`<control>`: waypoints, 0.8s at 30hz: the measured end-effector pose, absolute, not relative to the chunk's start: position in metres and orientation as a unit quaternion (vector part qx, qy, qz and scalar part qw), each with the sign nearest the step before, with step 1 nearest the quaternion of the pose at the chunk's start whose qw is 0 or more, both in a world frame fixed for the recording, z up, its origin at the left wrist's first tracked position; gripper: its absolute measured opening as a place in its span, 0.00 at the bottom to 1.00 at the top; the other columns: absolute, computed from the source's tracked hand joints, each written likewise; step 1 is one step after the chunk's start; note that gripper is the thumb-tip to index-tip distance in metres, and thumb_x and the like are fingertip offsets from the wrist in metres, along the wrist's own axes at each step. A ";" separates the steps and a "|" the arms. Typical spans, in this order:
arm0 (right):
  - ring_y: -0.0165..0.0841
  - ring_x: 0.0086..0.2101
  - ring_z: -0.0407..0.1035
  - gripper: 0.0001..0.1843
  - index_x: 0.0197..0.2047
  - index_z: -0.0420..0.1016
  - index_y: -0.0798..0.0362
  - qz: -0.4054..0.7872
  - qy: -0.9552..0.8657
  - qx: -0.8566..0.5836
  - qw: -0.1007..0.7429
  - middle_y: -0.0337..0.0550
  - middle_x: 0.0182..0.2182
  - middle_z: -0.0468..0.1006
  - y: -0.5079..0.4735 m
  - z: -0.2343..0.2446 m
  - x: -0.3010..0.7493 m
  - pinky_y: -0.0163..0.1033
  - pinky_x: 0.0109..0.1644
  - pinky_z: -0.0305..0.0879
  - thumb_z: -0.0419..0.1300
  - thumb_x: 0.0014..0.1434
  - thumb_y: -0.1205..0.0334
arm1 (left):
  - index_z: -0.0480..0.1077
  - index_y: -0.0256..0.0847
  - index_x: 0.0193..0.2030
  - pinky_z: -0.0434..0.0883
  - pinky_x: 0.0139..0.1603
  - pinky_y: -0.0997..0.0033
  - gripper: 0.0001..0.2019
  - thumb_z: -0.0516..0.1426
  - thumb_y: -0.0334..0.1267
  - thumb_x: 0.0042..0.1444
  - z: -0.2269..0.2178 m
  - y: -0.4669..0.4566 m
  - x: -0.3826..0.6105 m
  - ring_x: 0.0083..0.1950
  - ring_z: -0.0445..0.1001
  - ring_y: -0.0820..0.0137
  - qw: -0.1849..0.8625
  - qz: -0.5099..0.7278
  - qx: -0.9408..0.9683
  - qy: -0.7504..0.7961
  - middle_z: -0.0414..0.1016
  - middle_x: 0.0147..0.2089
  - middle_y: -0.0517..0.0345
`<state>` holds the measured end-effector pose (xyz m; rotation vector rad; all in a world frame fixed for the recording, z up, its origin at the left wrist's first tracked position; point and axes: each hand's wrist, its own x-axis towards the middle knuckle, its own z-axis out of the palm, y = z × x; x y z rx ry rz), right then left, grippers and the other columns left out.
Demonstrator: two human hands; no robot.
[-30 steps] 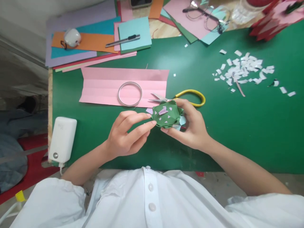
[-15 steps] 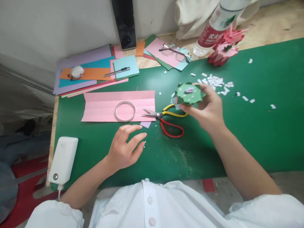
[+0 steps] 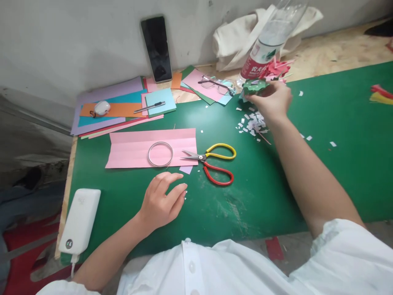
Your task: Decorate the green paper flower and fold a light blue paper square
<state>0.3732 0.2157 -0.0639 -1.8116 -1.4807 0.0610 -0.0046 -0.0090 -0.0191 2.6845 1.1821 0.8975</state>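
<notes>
My right hand [image 3: 274, 101] is closed round a small green paper craft [image 3: 254, 86] with a jagged rim, near the far edge of the green table. Beside it, partly covered by the hand, are red and pink paper pieces [image 3: 278, 69] of similar make. My left hand [image 3: 165, 199] hovers over or rests on the table with its fingers spread and nothing in them. Just beyond it lie a folded pink paper sheet [image 3: 130, 149], a silver ring-shaped coil [image 3: 160, 154] and scissors [image 3: 202, 157] with yellow and red handles, their blades apart on the sheet.
White paper scraps [image 3: 255, 123] lie below my right hand. A water bottle [image 3: 256, 61], glasses [image 3: 217, 85] and a phone [image 3: 157, 49] are along the back. Coloured paper [image 3: 113, 89] holds an earbud case [image 3: 102, 107] and a pen-like tool [image 3: 150, 107]. A power bank [image 3: 80, 221] sits at left.
My right hand has carried the green paper craft away from me, from above the scissors to beside the red and pink pieces. My left hand has stayed nearly still. The view has tilted upward.
</notes>
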 end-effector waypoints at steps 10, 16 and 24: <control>0.39 0.36 0.75 0.23 0.42 0.67 0.54 -0.002 -0.465 -0.778 0.422 0.54 0.35 0.83 0.213 -0.071 0.363 0.42 0.40 0.60 0.71 0.46 0.57 | 0.72 0.40 0.43 0.74 0.48 0.59 0.08 0.59 0.29 0.57 -0.022 -0.006 -0.004 0.49 0.72 0.60 0.024 0.288 0.873 0.392 0.75 0.48 0.48; 0.46 0.40 0.74 0.29 0.51 0.67 0.58 -0.011 -0.494 -0.796 0.350 0.60 0.39 0.82 0.202 -0.057 0.355 0.49 0.45 0.57 0.69 0.49 0.55 | 0.72 0.40 0.44 0.73 0.49 0.60 0.09 0.59 0.29 0.57 -0.021 -0.001 -0.005 0.49 0.72 0.60 0.006 0.275 0.868 0.413 0.76 0.48 0.49; 0.39 0.33 0.70 0.21 0.49 0.66 0.52 0.025 -0.701 -0.630 0.333 0.49 0.34 0.79 0.125 -0.025 0.314 0.46 0.40 0.63 0.64 0.55 0.55 | 0.70 0.39 0.52 0.71 0.52 0.56 0.14 0.56 0.33 0.60 -0.020 0.024 -0.028 0.50 0.71 0.58 -0.012 0.213 0.839 0.501 0.76 0.47 0.48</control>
